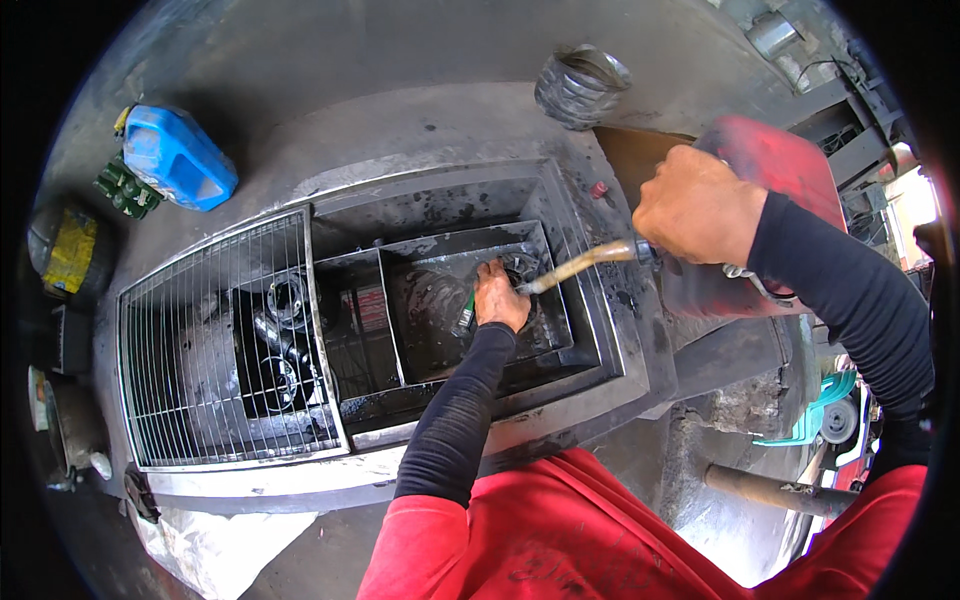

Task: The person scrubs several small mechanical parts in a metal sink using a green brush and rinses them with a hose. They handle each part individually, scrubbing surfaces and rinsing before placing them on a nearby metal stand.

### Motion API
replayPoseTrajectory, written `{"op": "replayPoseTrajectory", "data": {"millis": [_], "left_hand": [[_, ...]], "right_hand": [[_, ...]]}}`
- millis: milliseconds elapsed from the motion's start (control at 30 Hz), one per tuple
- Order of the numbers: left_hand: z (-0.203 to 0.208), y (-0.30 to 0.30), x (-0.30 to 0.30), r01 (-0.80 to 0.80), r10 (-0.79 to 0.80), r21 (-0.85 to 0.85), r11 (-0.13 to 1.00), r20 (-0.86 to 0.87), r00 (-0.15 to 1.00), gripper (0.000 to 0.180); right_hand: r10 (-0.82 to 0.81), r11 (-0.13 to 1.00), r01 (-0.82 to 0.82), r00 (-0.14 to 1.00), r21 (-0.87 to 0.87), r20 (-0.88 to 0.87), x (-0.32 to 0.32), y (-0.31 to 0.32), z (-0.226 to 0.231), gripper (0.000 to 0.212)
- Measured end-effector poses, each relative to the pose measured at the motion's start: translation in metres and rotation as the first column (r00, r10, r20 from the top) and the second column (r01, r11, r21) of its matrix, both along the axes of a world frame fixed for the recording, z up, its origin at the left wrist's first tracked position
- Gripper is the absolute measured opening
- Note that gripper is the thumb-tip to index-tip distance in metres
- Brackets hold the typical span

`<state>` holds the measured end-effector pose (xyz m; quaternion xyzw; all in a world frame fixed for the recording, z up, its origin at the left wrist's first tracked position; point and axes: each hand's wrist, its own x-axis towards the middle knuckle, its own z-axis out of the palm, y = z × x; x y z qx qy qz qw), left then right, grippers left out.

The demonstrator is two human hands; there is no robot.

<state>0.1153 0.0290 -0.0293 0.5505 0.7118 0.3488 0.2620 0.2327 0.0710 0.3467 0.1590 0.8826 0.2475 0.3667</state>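
My right hand (695, 208) is closed in a fist at the near end of a red jerry can (785, 165), which tilts toward the tray. A yellowish spout (585, 264) runs from the can down to the left. Its tip ends right beside my left hand (500, 298), which reaches into a wet, dark metal tray (425, 270). The left fingers are curled, and what they hold is hidden. A small green object (466, 316) sticks out beside that hand. Dark round parts (522, 268) lie just beyond the fingers.
The tray sits inside a larger metal basin (600, 330). A wire grate (220, 400) covers its left side, with dark metal parts (285, 300) beneath. A blue jug (180, 160) and green bottles (128, 188) stand behind at left. A crumpled metal duct (582, 88) stands at the back.
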Motion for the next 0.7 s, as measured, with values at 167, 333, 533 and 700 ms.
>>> {"op": "replayPoseTrajectory", "data": {"millis": [167,333,533,700], "left_hand": [[-0.042,0.006,-0.010,-0.204,0.287,-0.247,0.947,0.374,0.882,0.070],[-0.070,-0.001,-0.027,-0.219,0.613,-0.638,0.738,0.770,-0.178,0.038],[-0.038,-0.017,-0.055,-0.103,0.504,-0.580,0.808,0.771,-0.389,0.042],[-0.007,-0.014,-0.090,-0.185,0.469,-0.488,0.853,0.872,-0.140,0.058]], "right_hand": [[-0.127,0.990,0.133,0.986,-0.049,0.108,-0.014,-0.001,0.004,0.014],[-0.088,0.995,0.088,0.996,-0.047,-0.009,-0.014,0.005,0.008,0.013],[-0.124,0.986,0.094,0.965,-0.139,-0.230,0.009,0.008,0.008,0.007],[-0.238,0.970,0.211,0.919,-0.118,-0.314,0.059,0.004,0.014,0.035]]}}
